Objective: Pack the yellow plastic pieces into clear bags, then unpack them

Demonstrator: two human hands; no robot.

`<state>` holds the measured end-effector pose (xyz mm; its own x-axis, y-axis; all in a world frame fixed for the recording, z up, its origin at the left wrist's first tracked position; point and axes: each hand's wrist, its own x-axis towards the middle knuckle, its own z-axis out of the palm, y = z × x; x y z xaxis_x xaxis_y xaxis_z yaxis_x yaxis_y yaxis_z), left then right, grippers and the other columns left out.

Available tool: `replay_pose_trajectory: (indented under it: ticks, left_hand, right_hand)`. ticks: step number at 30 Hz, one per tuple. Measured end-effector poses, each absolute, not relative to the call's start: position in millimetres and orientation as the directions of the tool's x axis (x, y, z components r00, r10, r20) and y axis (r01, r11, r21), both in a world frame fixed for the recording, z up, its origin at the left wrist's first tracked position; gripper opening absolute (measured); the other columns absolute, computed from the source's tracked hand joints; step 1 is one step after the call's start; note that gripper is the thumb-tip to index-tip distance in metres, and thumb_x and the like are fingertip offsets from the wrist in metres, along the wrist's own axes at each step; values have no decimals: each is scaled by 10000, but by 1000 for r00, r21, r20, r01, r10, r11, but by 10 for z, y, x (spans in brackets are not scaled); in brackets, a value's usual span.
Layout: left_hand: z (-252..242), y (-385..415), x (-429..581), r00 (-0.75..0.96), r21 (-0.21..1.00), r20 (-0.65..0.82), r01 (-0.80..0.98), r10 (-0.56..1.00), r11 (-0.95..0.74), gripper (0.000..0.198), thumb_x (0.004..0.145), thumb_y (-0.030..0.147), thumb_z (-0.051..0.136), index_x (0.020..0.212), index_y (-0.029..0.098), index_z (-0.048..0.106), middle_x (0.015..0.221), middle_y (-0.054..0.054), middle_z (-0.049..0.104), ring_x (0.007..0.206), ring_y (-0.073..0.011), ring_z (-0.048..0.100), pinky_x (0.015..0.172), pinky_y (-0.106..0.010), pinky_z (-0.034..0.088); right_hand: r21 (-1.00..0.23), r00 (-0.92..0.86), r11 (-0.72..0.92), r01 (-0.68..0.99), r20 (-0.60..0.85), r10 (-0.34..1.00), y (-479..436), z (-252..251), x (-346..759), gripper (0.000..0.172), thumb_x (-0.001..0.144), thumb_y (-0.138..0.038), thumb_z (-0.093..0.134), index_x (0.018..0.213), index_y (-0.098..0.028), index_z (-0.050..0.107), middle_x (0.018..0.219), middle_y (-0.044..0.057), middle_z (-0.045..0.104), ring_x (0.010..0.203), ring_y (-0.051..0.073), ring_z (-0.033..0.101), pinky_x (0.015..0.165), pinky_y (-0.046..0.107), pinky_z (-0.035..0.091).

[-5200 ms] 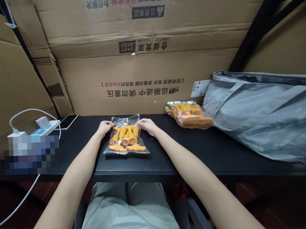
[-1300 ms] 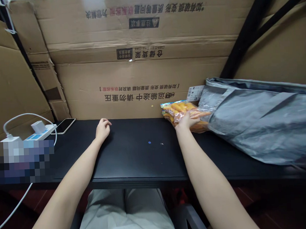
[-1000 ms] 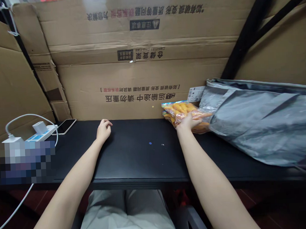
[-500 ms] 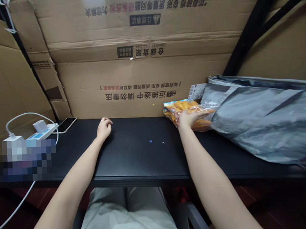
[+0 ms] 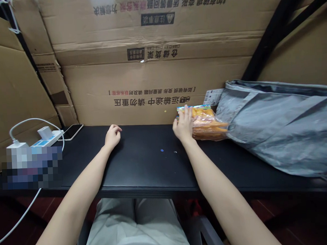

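My left hand (image 5: 113, 136) rests on the black table with its fingers loosely curled in, and nothing shows in it. On the right, my right hand (image 5: 184, 125) lies against the left end of some clear plastic packages of orange-yellow food (image 5: 207, 124), its fingers stretched out and the thumb apart. The packages appear stacked, with a blue printed edge at the top. Their right end touches a large grey bag (image 5: 274, 125). What the food is, I cannot tell.
Cardboard sheets (image 5: 140, 76) with printed characters stand along the back and left. At the left lie a phone (image 5: 73, 132), a white power strip (image 5: 46, 140) with plugged-in chargers and a looping white cable (image 5: 30, 120). A white label (image 5: 212, 97) stands behind the packages. The black table (image 5: 146, 166) ends near my lap.
My right hand has moved left from the middle of the packages to their left end, and its fingers are now spread upward. The left hand stays curled on the table.
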<state>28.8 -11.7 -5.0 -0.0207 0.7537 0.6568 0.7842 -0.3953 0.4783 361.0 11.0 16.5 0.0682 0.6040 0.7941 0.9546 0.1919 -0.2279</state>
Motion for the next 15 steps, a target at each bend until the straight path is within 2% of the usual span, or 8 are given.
replay_pose_trajectory:
  ticks: [4, 7, 9, 11, 15]
  left_hand:
    - [25, -194, 286, -3, 407, 563, 872, 827, -273, 251, 802, 113, 413, 864, 196, 642, 996, -55, 589, 889, -157, 584, 814, -279, 471]
    - [167, -280, 259, -25, 297, 447, 947, 894, -123, 272, 811, 200, 473, 1036, 204, 627, 1195, -89, 555, 1088, -225, 542, 907, -340, 455]
    - [305, -351, 223, -103, 239, 380, 971, 919, 10, 372, 800, 282, 520, 1158, 196, 578, 1332, -119, 474, 1188, -288, 480, 944, -407, 439]
    - [448, -442, 160, -180, 211, 341, 971, 923, 111, 416, 821, 331, 489, 1203, 181, 552, 1323, -144, 485, 1213, -313, 458, 958, -450, 427]
    - [623, -709, -68, -174, 179, 450, 978, 876, 103, 487, 856, 356, 417, 1289, 144, 484, 1346, -161, 476, 1250, -314, 427, 1014, -473, 384]
  right_hand:
    - [-74, -230, 373, 925, 674, 703, 107, -33, 3387, 474, 866, -179, 388, 1323, -62, 436, 1496, 203, 281, 1414, 303, 177, 1105, 591, 157]
    - [-57, -364, 441, 896, 477, 800, 83, -160, 3261, 429, 881, -186, 390, 1286, -88, 493, 1482, 173, 331, 1372, 277, 306, 1110, 528, 229]
    - [-66, -379, 430, 901, 367, 850, 56, -187, 3205, 390, 895, -182, 371, 1235, -110, 547, 1452, 150, 393, 1295, 251, 429, 1094, 453, 300]
    - [-75, -352, 389, 918, 294, 888, 28, -172, 3171, 371, 904, -172, 346, 1177, -122, 593, 1365, 134, 501, 1187, 225, 532, 1030, 367, 386]
    - [-53, -308, 328, 943, 237, 922, -12, -107, 3137, 353, 900, -155, 343, 1112, -113, 622, 1174, 128, 623, 1079, 212, 586, 917, 291, 442]
